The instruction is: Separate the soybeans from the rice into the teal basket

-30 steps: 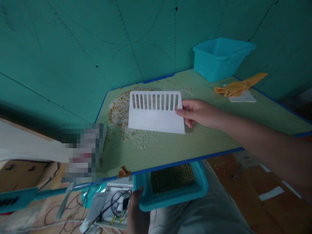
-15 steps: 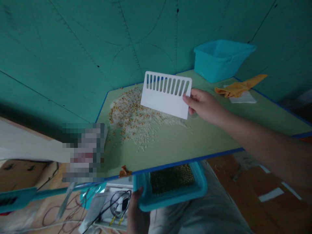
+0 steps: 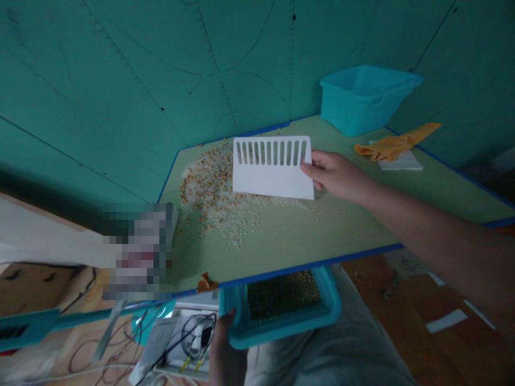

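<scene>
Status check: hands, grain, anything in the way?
Right hand gripping scraper. Left hand holding tray below table edge. Loose grain spread on table. Part of it hidden behind scraper; tray's far side hidden by table edge.

There are two hands (image 3: 330, 170) (image 3: 228, 343) and one scraper (image 3: 272, 179).

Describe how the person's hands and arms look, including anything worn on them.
The right hand is bare, with no glove or ring showing. The right forearm is also uncovered, with no sleeve, watch or band in sight. The left hand shows no glove or sleeve; it is too dim for finer detail.
</scene>
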`<action>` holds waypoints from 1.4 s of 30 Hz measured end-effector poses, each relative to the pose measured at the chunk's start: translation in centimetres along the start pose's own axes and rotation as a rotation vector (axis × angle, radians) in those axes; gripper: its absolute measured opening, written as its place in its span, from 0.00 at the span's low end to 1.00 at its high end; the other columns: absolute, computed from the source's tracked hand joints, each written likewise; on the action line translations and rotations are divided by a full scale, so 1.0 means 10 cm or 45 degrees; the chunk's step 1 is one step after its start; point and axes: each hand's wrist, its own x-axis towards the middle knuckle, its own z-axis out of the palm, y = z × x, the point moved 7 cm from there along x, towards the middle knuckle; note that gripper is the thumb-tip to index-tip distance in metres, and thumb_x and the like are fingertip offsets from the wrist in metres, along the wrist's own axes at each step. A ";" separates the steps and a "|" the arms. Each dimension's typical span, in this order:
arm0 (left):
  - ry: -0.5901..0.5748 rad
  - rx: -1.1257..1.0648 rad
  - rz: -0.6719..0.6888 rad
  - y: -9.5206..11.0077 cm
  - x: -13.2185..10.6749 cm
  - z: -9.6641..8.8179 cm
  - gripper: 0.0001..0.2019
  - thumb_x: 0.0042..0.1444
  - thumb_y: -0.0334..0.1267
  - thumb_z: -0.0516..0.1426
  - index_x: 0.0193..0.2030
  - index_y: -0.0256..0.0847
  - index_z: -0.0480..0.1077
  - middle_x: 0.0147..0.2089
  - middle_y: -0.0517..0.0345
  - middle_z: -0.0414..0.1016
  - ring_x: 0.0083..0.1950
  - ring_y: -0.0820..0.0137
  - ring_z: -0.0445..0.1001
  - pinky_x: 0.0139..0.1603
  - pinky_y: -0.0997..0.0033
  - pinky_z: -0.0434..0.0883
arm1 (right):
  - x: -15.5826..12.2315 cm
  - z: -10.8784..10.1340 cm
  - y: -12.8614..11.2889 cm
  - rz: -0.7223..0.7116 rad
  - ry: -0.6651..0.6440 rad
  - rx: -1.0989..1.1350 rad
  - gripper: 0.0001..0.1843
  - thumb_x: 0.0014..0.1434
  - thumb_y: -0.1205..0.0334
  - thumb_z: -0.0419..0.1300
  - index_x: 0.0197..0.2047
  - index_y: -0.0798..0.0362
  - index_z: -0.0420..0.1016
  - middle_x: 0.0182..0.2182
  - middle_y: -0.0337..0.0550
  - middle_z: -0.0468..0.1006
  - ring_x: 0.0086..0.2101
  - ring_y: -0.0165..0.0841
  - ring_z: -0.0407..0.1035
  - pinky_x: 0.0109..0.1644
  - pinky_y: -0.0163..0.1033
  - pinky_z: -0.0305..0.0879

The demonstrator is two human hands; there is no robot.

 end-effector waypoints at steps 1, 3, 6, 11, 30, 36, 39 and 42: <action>0.006 0.008 0.007 0.00 0.01 -0.01 0.05 0.35 0.37 0.66 0.24 0.44 0.79 0.27 0.55 0.83 0.47 0.48 0.79 0.44 0.56 0.76 | 0.00 0.00 0.00 0.006 0.005 0.008 0.08 0.62 0.68 0.52 0.30 0.53 0.63 0.19 0.31 0.60 0.19 0.25 0.53 0.24 0.34 0.48; -0.010 0.022 0.000 -0.01 0.02 0.00 0.05 0.35 0.35 0.65 0.25 0.45 0.78 0.26 0.56 0.82 0.48 0.48 0.78 0.45 0.57 0.76 | 0.00 -0.01 0.00 0.002 0.027 0.005 0.09 0.63 0.68 0.52 0.29 0.53 0.63 0.19 0.31 0.61 0.19 0.25 0.53 0.23 0.34 0.48; -0.049 0.014 -0.042 -0.04 0.02 0.01 0.07 0.34 0.32 0.64 0.24 0.47 0.77 0.27 0.56 0.82 0.51 0.47 0.76 0.47 0.55 0.75 | 0.01 0.01 0.01 -0.008 -0.001 0.000 0.10 0.63 0.69 0.53 0.28 0.52 0.63 0.18 0.31 0.60 0.18 0.25 0.53 0.23 0.34 0.48; -0.042 -0.016 -0.052 -0.03 -0.01 0.04 0.06 0.34 0.34 0.66 0.16 0.47 0.73 0.27 0.56 0.82 0.47 0.49 0.78 0.47 0.57 0.75 | 0.02 0.08 0.06 -0.055 -0.134 0.033 0.10 0.63 0.67 0.53 0.29 0.53 0.63 0.16 0.30 0.60 0.18 0.25 0.54 0.23 0.34 0.48; 0.129 -0.002 0.024 0.10 -0.11 0.13 0.05 0.30 0.35 0.66 0.17 0.46 0.76 0.23 0.59 0.81 0.37 0.52 0.82 0.42 0.58 0.78 | -0.08 0.24 0.00 -0.120 -0.393 0.113 0.08 0.63 0.65 0.52 0.30 0.53 0.64 0.16 0.29 0.60 0.18 0.24 0.55 0.23 0.32 0.48; 0.083 0.023 0.055 0.10 -0.14 0.15 0.06 0.30 0.37 0.68 0.18 0.44 0.76 0.23 0.58 0.81 0.37 0.51 0.81 0.42 0.56 0.77 | -0.10 0.26 0.01 -0.093 -0.422 0.122 0.06 0.63 0.64 0.52 0.33 0.54 0.65 0.15 0.29 0.60 0.18 0.25 0.55 0.23 0.32 0.48; 0.097 0.034 0.071 0.10 -0.14 0.14 0.06 0.29 0.36 0.68 0.18 0.43 0.76 0.22 0.59 0.80 0.28 0.58 0.79 0.39 0.58 0.77 | -0.12 0.29 0.01 -0.061 -0.486 0.143 0.07 0.63 0.65 0.53 0.32 0.54 0.65 0.15 0.29 0.61 0.18 0.25 0.56 0.23 0.32 0.50; 0.092 0.052 0.085 0.10 -0.12 0.13 0.07 0.30 0.36 0.67 0.14 0.43 0.73 0.17 0.63 0.75 0.20 0.67 0.73 0.35 0.62 0.77 | -0.15 0.32 -0.01 -0.045 -0.538 0.196 0.06 0.62 0.64 0.54 0.32 0.53 0.65 0.15 0.29 0.61 0.18 0.25 0.57 0.23 0.32 0.51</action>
